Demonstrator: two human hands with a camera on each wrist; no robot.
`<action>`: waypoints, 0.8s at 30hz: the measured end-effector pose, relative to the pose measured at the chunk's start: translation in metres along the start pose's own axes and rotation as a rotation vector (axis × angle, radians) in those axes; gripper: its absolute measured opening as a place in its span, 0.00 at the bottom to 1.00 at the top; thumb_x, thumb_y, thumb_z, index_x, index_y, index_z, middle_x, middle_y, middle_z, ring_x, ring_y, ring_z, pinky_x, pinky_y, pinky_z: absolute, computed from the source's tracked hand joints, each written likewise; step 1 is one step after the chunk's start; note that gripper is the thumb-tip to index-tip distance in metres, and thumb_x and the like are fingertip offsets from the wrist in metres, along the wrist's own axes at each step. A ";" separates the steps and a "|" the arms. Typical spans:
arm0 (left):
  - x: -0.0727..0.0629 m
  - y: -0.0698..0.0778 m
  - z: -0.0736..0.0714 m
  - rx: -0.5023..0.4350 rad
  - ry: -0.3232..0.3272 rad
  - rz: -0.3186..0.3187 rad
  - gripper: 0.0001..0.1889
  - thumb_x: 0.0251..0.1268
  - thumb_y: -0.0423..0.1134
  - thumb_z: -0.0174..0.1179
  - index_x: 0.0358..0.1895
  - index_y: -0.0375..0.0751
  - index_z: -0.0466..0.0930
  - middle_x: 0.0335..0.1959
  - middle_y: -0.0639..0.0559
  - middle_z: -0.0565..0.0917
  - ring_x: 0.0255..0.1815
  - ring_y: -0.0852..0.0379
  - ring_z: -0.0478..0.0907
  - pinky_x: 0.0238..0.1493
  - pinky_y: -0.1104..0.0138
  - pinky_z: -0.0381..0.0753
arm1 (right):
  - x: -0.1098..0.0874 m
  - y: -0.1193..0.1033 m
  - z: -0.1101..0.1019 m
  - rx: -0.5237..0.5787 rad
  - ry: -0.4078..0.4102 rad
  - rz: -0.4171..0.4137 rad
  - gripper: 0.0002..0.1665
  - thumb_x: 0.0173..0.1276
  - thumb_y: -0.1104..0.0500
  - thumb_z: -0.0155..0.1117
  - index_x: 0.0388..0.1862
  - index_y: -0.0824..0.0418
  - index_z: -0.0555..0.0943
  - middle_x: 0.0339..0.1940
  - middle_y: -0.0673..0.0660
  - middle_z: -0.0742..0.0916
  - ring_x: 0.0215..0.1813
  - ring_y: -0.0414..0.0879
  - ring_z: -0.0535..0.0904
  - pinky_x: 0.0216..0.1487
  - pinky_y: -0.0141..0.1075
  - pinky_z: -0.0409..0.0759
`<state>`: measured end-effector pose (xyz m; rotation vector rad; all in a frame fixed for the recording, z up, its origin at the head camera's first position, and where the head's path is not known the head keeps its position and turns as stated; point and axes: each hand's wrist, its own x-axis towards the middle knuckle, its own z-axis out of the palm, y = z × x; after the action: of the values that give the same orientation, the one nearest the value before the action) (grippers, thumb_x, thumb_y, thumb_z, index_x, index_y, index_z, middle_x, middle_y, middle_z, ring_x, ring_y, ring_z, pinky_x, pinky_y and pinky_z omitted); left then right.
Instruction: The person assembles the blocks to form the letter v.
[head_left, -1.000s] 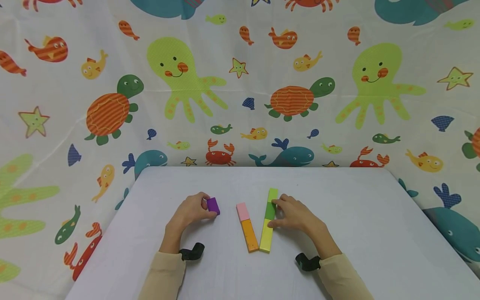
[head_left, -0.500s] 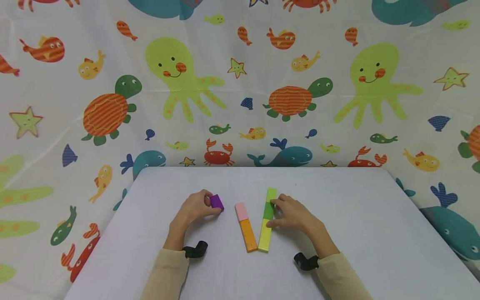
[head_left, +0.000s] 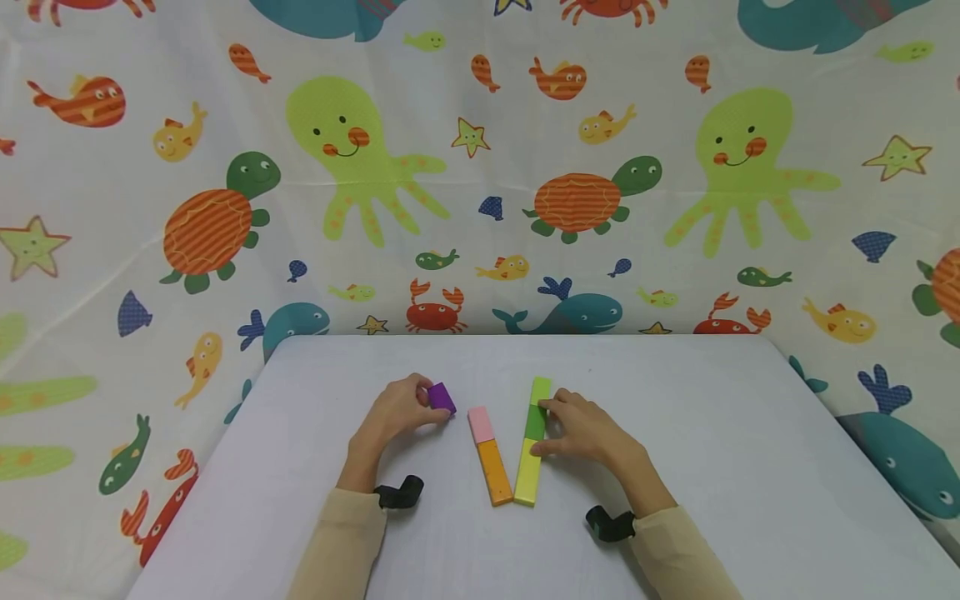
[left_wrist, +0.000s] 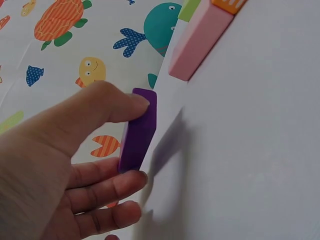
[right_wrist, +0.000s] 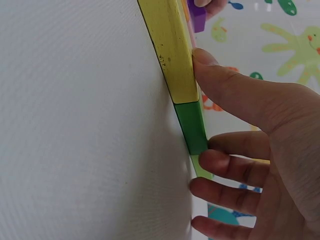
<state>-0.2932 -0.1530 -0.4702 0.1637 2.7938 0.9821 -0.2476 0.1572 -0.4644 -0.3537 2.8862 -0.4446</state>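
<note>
My left hand [head_left: 396, 408] pinches a purple block [head_left: 442, 399] between thumb and fingers; in the left wrist view, the block [left_wrist: 139, 137] is raised over its own shadow. To its right a pink block [head_left: 482, 424] lies end to end with an orange block [head_left: 495, 472]. A second row runs from a yellow block [head_left: 528, 472] through a green block [head_left: 536, 422] to a light green block [head_left: 541, 390]; the two rows meet at their near ends in a V. My right hand [head_left: 592, 432] rests along this row, thumb at the yellow block, fingers loosely bent at the green one.
The blocks lie on a white table [head_left: 750, 433]. Behind it hangs a cloth [head_left: 480, 167] printed with sea animals. A black wrist camera [head_left: 401, 492] sits on the left wrist and another black camera [head_left: 609, 524] on the right.
My left hand has moved right and slightly away from me with the purple block, closer to the pink one, and the block has turned a little. The right hand stays at its row.
</note>
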 end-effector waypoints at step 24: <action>0.019 0.017 0.012 -0.007 -0.018 0.003 0.32 0.53 0.52 0.75 0.57 0.40 0.77 0.40 0.48 0.82 0.43 0.52 0.76 0.47 0.60 0.81 | 0.002 0.000 0.000 -0.009 -0.001 -0.003 0.50 0.50 0.32 0.76 0.67 0.55 0.77 0.60 0.56 0.80 0.59 0.50 0.76 0.65 0.51 0.77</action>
<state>-0.3085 -0.1293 -0.4712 0.1755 2.7744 0.9858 -0.2495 0.1569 -0.4653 -0.3594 2.8875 -0.4314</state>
